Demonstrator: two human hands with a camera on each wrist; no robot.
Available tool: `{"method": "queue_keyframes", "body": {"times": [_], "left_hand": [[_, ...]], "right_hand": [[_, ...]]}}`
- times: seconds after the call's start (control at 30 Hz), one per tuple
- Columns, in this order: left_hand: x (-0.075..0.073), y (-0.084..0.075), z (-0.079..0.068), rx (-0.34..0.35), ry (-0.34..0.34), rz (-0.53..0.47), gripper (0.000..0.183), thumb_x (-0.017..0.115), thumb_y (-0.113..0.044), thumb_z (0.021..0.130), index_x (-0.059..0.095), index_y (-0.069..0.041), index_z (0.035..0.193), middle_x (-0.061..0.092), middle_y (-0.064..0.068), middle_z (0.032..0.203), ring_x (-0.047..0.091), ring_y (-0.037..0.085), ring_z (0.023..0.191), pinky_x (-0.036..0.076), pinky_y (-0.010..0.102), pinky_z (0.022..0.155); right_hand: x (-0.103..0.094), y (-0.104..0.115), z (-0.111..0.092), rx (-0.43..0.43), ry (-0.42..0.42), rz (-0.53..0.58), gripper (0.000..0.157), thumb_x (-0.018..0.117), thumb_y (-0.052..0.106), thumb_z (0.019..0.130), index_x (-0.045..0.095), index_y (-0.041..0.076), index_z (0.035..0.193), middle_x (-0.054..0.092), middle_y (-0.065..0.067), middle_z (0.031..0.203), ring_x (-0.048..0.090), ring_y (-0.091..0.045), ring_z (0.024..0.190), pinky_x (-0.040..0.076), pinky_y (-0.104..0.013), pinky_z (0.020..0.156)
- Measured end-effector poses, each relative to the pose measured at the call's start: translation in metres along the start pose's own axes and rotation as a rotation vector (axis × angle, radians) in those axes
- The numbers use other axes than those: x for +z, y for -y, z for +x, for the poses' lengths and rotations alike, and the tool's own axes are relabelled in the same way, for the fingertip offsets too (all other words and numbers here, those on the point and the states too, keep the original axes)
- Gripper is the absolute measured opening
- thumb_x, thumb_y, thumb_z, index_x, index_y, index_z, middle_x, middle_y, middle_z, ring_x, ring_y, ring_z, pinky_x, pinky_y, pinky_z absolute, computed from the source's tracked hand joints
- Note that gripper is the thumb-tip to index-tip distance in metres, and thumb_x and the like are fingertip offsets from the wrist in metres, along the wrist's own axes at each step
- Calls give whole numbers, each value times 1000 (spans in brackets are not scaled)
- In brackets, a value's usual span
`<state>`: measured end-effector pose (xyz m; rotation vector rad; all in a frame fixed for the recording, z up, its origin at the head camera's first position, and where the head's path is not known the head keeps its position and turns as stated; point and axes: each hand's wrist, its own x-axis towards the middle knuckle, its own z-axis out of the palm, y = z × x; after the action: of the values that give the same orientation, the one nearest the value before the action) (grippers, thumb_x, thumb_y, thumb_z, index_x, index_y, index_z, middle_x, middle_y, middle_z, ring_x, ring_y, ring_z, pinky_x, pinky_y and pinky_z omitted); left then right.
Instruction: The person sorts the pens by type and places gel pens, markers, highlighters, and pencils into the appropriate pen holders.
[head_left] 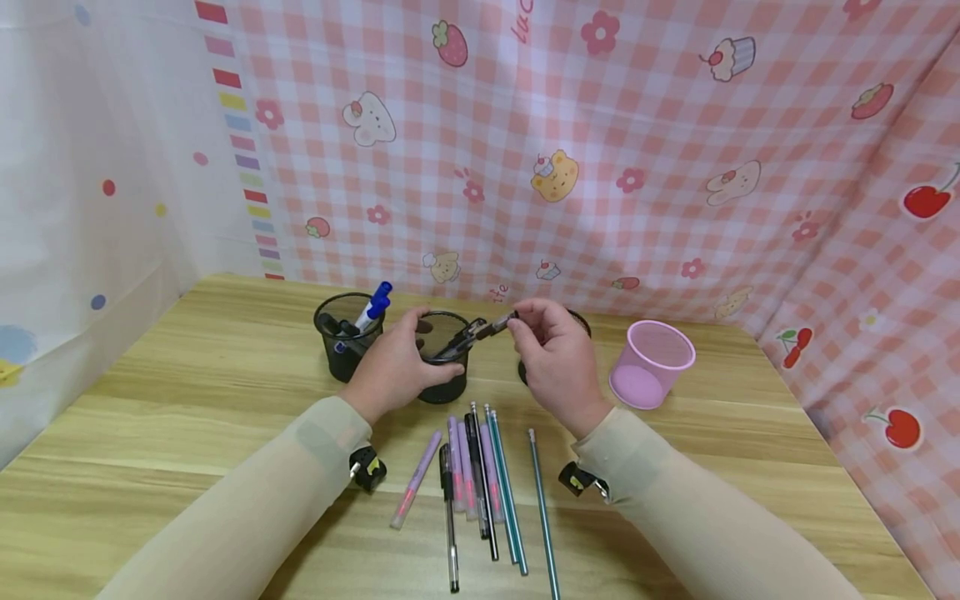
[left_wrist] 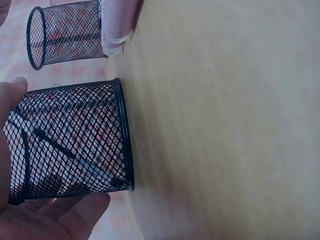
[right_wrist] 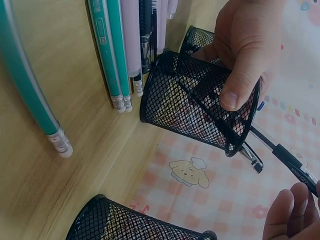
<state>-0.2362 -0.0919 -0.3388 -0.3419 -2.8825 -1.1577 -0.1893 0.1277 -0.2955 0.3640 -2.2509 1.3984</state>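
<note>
My left hand (head_left: 397, 360) grips the middle black mesh pen cup (head_left: 448, 388) by its side, thumb at the near rim. The cup stands upright on the table. With fingertips and thumb, my right hand (head_left: 561, 357) pinches a black-gripped pen (right_wrist: 287, 159) at the cup's mouth; its far end reaches past the rim. Another pen with a clip (right_wrist: 252, 159) leans in the same cup and sticks out over the rim. Through the mesh in the left wrist view, a slanted pen (left_wrist: 70, 152) shows inside.
At left, a black mesh cup (head_left: 341, 363) holds blue-capped markers (head_left: 375, 305) and dark items. Behind my right hand stands another mesh cup (right_wrist: 135, 222), mostly hidden. A pink cup (head_left: 651, 367) is at right. In front lie lilac highlighters (head_left: 417, 479), black pens (head_left: 448, 508) and green pencils (head_left: 543, 508).
</note>
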Motion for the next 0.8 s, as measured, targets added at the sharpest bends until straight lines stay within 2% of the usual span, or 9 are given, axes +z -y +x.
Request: {"method": "queue_keyframes", "body": {"times": [0.33, 0.6, 0.8], "left_hand": [[0, 1, 0, 4, -4, 2, 108, 85, -56, 84, 28, -10, 165, 53, 17, 157, 58, 39, 138, 51, 55, 110], [0, 0, 0, -2, -3, 7, 109, 85, -56, 84, 28, -10, 165, 51, 17, 159, 56, 39, 140, 50, 55, 112], [0, 0, 0, 1, -2, 1, 109, 85, -56, 84, 28, -10, 165, 52, 17, 158, 58, 39, 138, 51, 55, 111]], "right_hand": [[3, -2, -2, 16, 34, -10, 14, 66, 10, 104, 71, 6, 117, 69, -9, 86, 56, -14, 66, 45, -22, 53], [3, -2, -3, 15, 74, -59, 14, 67, 13, 104, 72, 6, 116, 71, -8, 88, 59, -15, 68, 48, -22, 57], [0, -4, -3, 16, 93, -48, 15, 67, 13, 104, 72, 5, 116, 71, -9, 88, 59, -15, 67, 50, -23, 58]]}}
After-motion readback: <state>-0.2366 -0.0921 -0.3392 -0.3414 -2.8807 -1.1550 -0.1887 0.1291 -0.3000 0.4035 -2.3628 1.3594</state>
